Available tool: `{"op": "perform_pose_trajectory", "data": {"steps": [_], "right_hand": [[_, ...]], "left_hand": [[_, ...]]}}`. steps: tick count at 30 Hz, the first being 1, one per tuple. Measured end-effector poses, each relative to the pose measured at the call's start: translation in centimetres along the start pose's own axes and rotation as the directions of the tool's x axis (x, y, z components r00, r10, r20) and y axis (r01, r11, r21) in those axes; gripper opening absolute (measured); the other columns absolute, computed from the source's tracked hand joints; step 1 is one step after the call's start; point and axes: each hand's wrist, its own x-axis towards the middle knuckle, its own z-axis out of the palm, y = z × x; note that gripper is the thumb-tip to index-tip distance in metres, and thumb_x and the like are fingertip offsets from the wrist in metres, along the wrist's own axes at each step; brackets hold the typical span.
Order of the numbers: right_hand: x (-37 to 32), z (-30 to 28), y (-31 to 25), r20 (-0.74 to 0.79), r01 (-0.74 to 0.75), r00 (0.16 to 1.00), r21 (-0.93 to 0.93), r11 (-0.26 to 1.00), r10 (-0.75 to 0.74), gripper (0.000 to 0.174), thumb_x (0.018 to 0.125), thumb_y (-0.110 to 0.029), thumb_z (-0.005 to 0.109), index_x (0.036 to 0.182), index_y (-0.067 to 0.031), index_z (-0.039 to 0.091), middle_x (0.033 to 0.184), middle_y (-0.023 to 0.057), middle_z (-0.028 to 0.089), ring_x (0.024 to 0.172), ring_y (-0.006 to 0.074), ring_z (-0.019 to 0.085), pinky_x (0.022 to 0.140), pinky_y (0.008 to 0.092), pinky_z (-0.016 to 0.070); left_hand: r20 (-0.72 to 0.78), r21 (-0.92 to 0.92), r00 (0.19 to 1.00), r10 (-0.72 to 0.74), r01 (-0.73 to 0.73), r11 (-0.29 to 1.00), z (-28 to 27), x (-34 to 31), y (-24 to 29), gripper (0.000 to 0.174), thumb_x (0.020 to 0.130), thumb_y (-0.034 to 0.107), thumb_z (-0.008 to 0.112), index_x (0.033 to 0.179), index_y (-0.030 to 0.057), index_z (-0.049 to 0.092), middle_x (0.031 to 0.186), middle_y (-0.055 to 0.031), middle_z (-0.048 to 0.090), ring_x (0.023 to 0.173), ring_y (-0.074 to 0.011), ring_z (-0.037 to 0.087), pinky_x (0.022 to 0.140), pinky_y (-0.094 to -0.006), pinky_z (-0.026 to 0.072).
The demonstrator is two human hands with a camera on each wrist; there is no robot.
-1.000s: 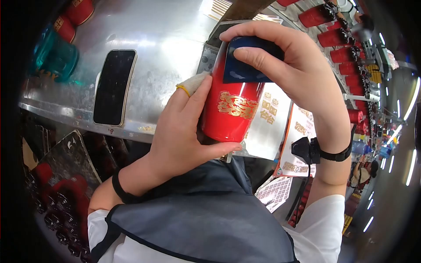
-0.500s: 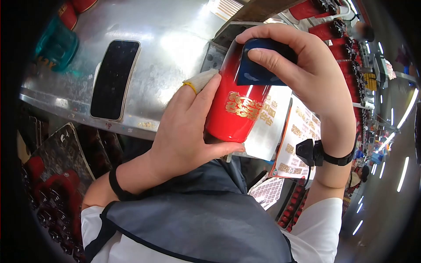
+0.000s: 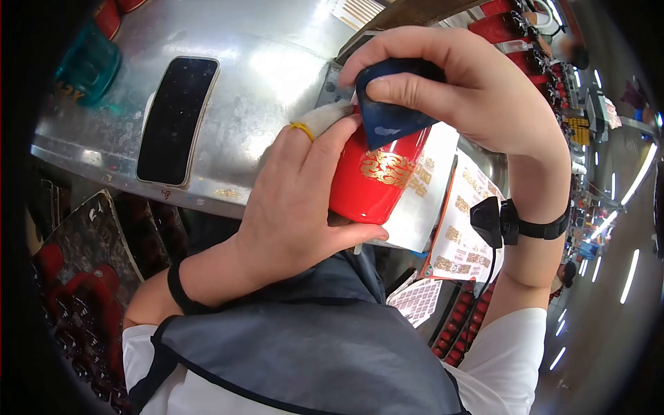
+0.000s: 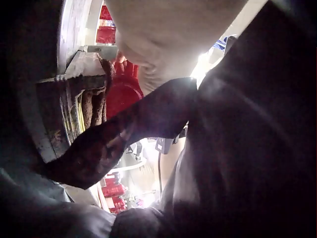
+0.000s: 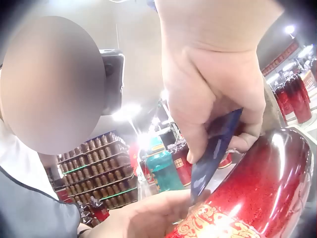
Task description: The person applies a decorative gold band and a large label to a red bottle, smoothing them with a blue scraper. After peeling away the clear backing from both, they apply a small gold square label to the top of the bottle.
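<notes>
A glossy red bottle [image 3: 366,200] with a gold scroll pattern [image 3: 387,169] lies tilted in my left hand [image 3: 280,190]. That hand holds it from the side, thumb across its lower end. One left finger wears a pale cloth cover [image 3: 325,119] with a yellow band. Above, my right hand [image 3: 484,90] pinches a dark blue flat scraper [image 3: 393,121] between thumb and fingers. One scraper corner points down just above the pattern. In the right wrist view the scraper [image 5: 215,153] stands edge-on against the bottle [image 5: 262,183]. The left wrist view is mostly dark cloth and forearm.
A phone [image 3: 178,121] lies on the metal table [image 3: 256,83], with a teal container [image 3: 90,66] beyond it. Printed sheets with gold patterns [image 3: 460,228] lie to the right of the bottle. Red bottles [image 3: 498,26] stand in rows at the far right.
The blue scraper has turned from a level lower edge to a corner pointing down, closer to the gold pattern. My left hand keeps its hold on the bottle. The head view has shifted slightly.
</notes>
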Motion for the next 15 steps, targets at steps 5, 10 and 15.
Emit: {"op": "perform_pose_trajectory", "data": {"steps": [5, 10, 15], "right_hand": [[-0.3, 0.1, 0.4, -0.091, 0.000, 0.996, -0.094, 0.996, -0.009, 0.021, 0.100, -0.012, 0.064, 0.116, -0.0004, 0.067, 0.105, 0.0045, 0.069, 0.098, 0.0104, 0.064, 0.090, 0.0262, 0.0525], [-1.2, 0.3, 0.1, -0.034, -0.015, 0.999, 0.048, 0.999, 0.016, 0.022, 0.099, -0.011, 0.064, 0.118, 0.0000, 0.067, 0.108, 0.0042, 0.069, 0.098, 0.0087, 0.064, 0.089, 0.0248, 0.0530], [-2.8, -0.1, 1.4, -0.222, 0.016, 0.974, 0.300, 0.954, 0.054, 0.026, 0.100, -0.011, 0.063, 0.124, 0.0005, 0.066, 0.110, 0.0025, 0.069, 0.100, 0.0075, 0.064, 0.090, 0.0231, 0.0523]], "left_hand": [[-0.004, -0.170, 1.000, -0.004, 0.003, 0.985, -0.1, 0.1, -1.0, 0.081, 0.068, 0.027, 0.093, 0.131, 0.0013, 0.050, 0.120, -0.0157, 0.054, 0.111, -0.0278, 0.057, 0.095, -0.0385, 0.0478], [-0.094, -0.333, 0.993, -0.075, 0.040, 0.942, 0.1, 1.1, -1.2, 0.031, 0.083, 0.016, 0.080, 0.105, 0.0070, 0.060, 0.107, -0.0135, 0.055, 0.093, -0.0244, 0.057, 0.080, -0.0345, 0.0478], [-0.083, -0.361, 0.994, -0.073, 0.039, 0.932, -0.3, 2.1, -1.1, 0.014, 0.086, 0.005, 0.072, 0.097, 0.0038, 0.064, 0.121, -0.0149, 0.057, 0.118, -0.0244, 0.056, 0.103, -0.0336, 0.0417]]}}
